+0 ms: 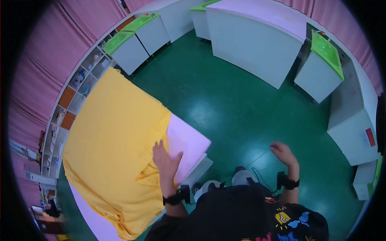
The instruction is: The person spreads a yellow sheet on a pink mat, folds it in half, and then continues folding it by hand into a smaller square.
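A large yellow cloth is spread over a table with a pink top. Its right edge is rumpled and folded near the table's corner, leaving part of the pink top bare. Over that right edge is my left hand, fingers stretched and thumb apart, holding nothing; whether it touches the cloth I cannot tell. My right hand hangs over the green floor, away from the table, with its fingers loosely bent and nothing seen in it. Each wrist wears a black strap with a small device.
White shelves with small items line the wall behind the table, under pink curtains. White cabinets with green sink tops stand at the back left, another sink cabinet at the right. A pink-topped counter stands across the green floor.
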Demonstrator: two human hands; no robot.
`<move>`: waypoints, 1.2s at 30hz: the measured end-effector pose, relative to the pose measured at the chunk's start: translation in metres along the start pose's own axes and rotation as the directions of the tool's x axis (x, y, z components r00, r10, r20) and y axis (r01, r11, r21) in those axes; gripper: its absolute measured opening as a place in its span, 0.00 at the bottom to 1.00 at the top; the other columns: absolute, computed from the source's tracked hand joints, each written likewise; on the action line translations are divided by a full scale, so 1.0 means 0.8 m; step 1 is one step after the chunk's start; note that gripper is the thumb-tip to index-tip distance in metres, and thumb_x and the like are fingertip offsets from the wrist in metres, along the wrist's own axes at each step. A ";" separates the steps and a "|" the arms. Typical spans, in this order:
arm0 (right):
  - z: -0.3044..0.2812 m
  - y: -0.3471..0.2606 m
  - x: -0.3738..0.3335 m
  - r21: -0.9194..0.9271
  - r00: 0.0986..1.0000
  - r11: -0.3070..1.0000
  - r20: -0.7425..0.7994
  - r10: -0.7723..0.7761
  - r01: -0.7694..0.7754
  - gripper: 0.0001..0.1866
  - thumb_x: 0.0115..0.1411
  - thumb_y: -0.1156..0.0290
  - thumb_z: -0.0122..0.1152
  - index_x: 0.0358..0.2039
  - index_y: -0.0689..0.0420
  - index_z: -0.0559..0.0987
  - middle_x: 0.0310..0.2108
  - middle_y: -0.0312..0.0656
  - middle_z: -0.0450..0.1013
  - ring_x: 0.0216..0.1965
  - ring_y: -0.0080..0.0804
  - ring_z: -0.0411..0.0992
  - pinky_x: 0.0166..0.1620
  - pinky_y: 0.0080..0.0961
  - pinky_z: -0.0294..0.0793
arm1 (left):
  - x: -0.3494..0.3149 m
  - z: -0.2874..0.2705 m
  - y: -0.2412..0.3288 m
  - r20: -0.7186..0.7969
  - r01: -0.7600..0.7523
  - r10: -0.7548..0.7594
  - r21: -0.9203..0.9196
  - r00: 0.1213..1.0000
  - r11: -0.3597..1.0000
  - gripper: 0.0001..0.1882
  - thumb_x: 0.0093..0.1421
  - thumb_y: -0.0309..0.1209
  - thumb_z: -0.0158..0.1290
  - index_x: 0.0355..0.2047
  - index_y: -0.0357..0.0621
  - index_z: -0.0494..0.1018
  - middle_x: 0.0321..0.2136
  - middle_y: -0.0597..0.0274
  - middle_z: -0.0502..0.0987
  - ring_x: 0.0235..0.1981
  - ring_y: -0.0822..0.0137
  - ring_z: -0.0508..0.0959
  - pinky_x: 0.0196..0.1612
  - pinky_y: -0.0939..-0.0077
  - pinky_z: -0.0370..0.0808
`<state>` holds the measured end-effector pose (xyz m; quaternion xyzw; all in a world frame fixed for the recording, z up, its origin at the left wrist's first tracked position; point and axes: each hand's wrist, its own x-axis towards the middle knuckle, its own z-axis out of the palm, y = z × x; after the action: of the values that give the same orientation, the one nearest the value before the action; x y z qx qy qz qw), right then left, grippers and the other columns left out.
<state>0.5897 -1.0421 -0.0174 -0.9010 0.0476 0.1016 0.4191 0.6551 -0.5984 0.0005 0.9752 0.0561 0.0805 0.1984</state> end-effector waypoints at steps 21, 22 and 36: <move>-0.128 0.030 0.428 -0.101 0.876 0.977 0.467 -0.122 0.190 0.15 0.55 0.64 0.53 0.38 0.62 0.73 0.31 0.48 0.72 0.34 0.39 0.72 0.37 0.31 0.70 | 0.238 0.090 0.047 -0.166 0.325 -0.282 0.373 0.945 0.869 0.08 0.58 0.31 0.42 0.32 0.37 0.64 0.29 0.45 0.70 0.33 0.49 0.71 0.32 0.56 0.68; -0.131 0.018 0.451 -0.053 0.887 0.990 0.454 -0.090 0.128 0.16 0.55 0.63 0.53 0.38 0.62 0.73 0.31 0.50 0.72 0.35 0.41 0.72 0.37 0.31 0.70 | 0.249 0.081 0.050 -0.113 0.364 -0.346 0.266 0.931 0.892 0.08 0.59 0.30 0.41 0.32 0.36 0.63 0.27 0.43 0.70 0.30 0.48 0.71 0.31 0.56 0.68; -0.096 -0.064 0.815 -0.197 0.764 0.948 0.641 -0.068 0.250 0.18 0.53 0.60 0.52 0.38 0.61 0.74 0.37 0.49 0.72 0.40 0.41 0.71 0.43 0.31 0.68 | 0.201 0.041 -0.030 -0.203 0.912 -0.935 0.356 0.290 0.205 0.12 0.51 0.28 0.43 0.32 0.30 0.65 0.31 0.39 0.73 0.36 0.43 0.73 0.40 0.54 0.69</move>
<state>1.2454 -1.0683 -0.0765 -0.8648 -0.1859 0.3648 0.2907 0.8169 -0.5658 -0.0173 0.7666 0.6351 -0.0951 0.0007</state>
